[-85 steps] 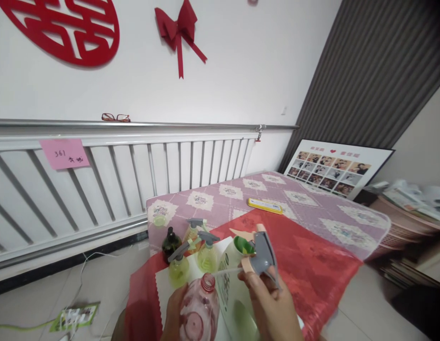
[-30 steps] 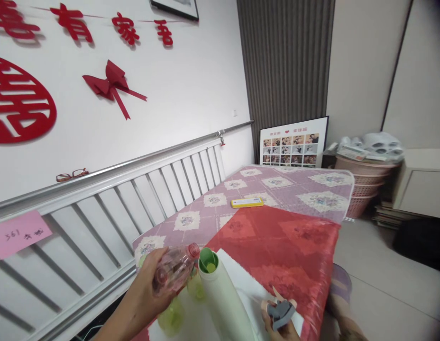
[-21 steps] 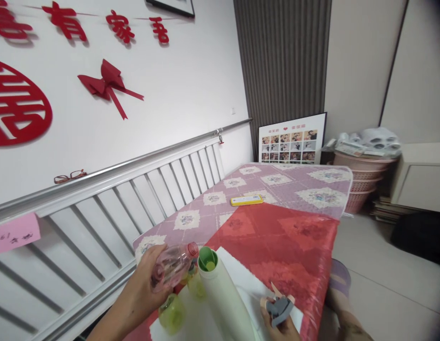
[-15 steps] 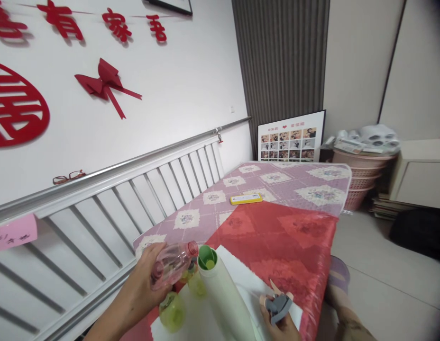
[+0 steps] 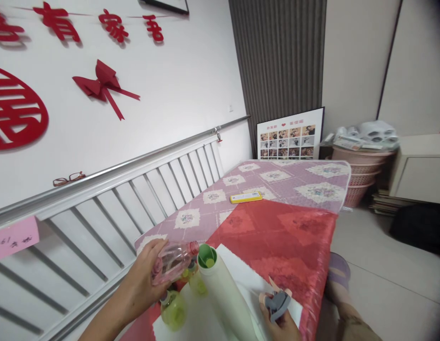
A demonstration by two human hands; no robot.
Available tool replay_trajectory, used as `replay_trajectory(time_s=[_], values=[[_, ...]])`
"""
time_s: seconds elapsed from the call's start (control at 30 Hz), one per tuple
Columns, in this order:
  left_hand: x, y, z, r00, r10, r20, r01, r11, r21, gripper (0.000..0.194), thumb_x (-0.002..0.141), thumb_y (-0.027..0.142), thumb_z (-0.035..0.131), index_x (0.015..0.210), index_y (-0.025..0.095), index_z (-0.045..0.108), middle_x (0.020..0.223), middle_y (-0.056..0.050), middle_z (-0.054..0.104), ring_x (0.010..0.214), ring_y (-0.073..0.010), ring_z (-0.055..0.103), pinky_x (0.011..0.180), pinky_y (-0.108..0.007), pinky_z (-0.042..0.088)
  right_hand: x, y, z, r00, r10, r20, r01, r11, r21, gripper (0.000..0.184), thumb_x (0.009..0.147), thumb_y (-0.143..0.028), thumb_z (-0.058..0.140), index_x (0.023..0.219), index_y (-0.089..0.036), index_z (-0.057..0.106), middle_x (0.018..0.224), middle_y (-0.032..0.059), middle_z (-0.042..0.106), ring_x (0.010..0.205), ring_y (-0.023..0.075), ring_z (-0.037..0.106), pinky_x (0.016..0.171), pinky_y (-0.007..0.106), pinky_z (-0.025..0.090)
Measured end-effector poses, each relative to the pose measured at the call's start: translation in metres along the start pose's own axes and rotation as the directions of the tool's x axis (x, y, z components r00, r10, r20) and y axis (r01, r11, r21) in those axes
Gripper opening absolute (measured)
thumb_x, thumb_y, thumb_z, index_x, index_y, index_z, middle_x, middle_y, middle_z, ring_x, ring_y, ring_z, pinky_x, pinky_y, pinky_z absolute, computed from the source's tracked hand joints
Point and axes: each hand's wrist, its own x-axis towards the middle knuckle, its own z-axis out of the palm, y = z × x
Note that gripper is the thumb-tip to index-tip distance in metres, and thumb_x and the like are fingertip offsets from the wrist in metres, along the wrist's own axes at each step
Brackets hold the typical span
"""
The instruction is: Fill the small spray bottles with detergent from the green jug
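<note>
My left hand (image 5: 143,272) is closed around a clear pink bottle (image 5: 173,263). The bottle lies tilted on its side, its open neck beside the rim of a tall pale green bottle (image 5: 227,296). I cannot tell whether the two rims touch. That pale bottle leans toward the upper left, its green mouth facing up. Low on the right, my right hand (image 5: 284,327) grips a grey and peach trigger spray head (image 5: 277,303), apart from both bottles. Below the pink bottle stand a round yellow-green bottle (image 5: 174,312) and another yellow-green bottle (image 5: 198,283), both partly hidden.
A red sheet (image 5: 277,237) and a white sheet (image 5: 230,258) lie over the flowered tablecloth (image 5: 319,170). Farther back is a yellow-edged flat case (image 5: 246,197). The radiator (image 5: 134,222) runs along the left wall. Stacked pink baskets (image 5: 360,173) stand at the right.
The view has turned right. The pink bottle went from nearly upright to tilted beside the pale bottle's mouth. The spray head moved away from it, down and right. Little differs over the last second.
</note>
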Motion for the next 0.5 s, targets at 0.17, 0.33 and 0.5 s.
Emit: replay_trajectory(time_s=[0.17,0.33,0.5], values=[[0.002,0.0,-0.003,0.999,0.036,0.023,-0.037,0.997,0.073,0.061,0.081,0.029,0.064,0.137,0.026,0.04,0.136,-0.011,0.052,0.123,-0.0275,0.056,0.101,-0.045,0.052,0.001,0.002,-0.002,1.0,0.004,0.021,-0.003,1.0,-0.01,0.06,0.056,-0.061,0.072,0.099,-0.019,0.067,0.11,0.0097,0.076,0.113,0.0325,0.066,0.096,0.034,0.053],[0.003,-0.007,-0.002,0.998,0.052,0.045,-0.058,0.99,0.131,0.066,0.081,0.025,0.062,0.141,0.028,0.034,0.139,-0.011,0.048,0.126,-0.0277,0.053,0.103,-0.046,0.05,0.001,0.004,-0.003,0.998,-0.009,0.059,0.008,1.0,0.018,0.06,0.059,-0.061,0.072,0.1,-0.018,0.066,0.106,0.0087,0.077,0.113,0.0307,0.066,0.096,0.034,0.053],[0.005,-0.01,-0.003,0.997,0.056,0.052,-0.064,0.986,0.157,0.066,0.079,0.022,0.061,0.141,0.026,0.037,0.14,-0.012,0.048,0.126,-0.0291,0.053,0.101,-0.047,0.051,0.002,0.007,-0.003,0.999,-0.022,0.036,0.021,1.0,0.01,0.057,0.057,-0.062,0.073,0.097,-0.021,0.068,0.106,0.0071,0.077,0.11,0.0315,0.067,0.098,0.036,0.052]])
